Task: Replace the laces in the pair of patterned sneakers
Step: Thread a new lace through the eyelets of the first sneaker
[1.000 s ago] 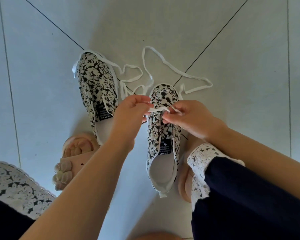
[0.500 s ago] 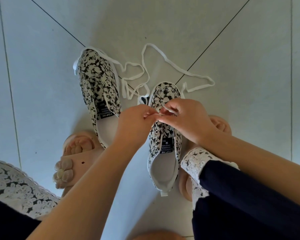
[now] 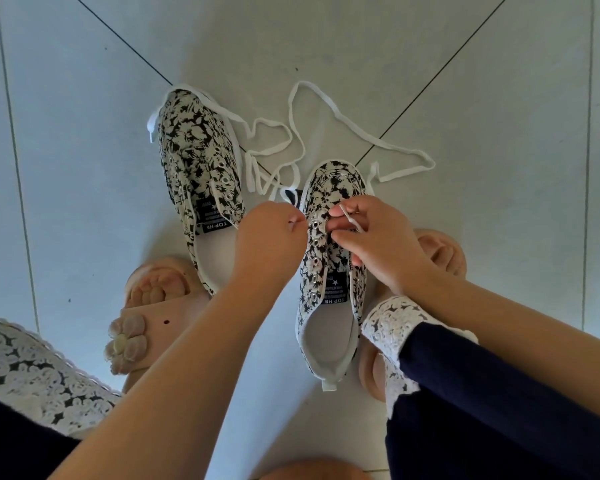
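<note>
Two black-and-white floral sneakers lie on the tiled floor, the left sneaker (image 3: pixel 201 168) further away and the right sneaker (image 3: pixel 329 271) between my hands. A long white lace (image 3: pixel 329 109) trails in loops over the floor beyond both toes. My right hand (image 3: pixel 374 237) pinches one end of the lace over the right sneaker's upper eyelets. My left hand (image 3: pixel 271 233) is closed like a fist against that sneaker's left eyelet row, and a strand of lace runs in under it. Both sneakers show bare metal eyelets.
My feet in pink sandals rest on the floor, the left foot (image 3: pixel 153 306) beside the left sneaker's heel and the right foot (image 3: pixel 440 251) behind my right hand. My knees in dark, lace-trimmed trousers (image 3: pixel 499 393) fill the lower corners.
A second ago the lace was stretched between my two hands. The hands then met over the right sneaker. Now my right hand holds the lace end at the eyelets and my left fist sits beside them.
</note>
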The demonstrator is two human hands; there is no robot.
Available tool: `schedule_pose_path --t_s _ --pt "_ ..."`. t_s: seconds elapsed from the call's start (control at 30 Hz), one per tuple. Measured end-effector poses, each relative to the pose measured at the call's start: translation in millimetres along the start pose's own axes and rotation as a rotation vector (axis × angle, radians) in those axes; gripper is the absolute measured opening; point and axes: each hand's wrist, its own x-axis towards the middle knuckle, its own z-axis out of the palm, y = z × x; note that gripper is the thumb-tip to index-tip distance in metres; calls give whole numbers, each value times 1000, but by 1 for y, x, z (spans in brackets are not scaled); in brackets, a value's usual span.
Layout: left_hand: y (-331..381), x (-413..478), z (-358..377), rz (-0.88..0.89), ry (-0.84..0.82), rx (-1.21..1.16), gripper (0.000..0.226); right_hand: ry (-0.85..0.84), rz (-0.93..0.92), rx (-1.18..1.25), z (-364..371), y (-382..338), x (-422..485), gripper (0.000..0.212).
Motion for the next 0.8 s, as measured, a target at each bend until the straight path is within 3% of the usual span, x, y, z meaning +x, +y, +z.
schedule_pose_path --t_s 0.3,0.5,0.67,0.8 --pt "1 7 -3 162 -82 260 26 34 -69 -22 4 8 3 29" --pt "1 14 2 249 -68 247 24 104 -204 -259 5 11 2 24" --pt "-8 16 7 112 -24 29 20 239 -363 -551 13 16 5 35" --pt "-3 18 12 62 -51 43 20 312 -458 -635 15 20 11 39"
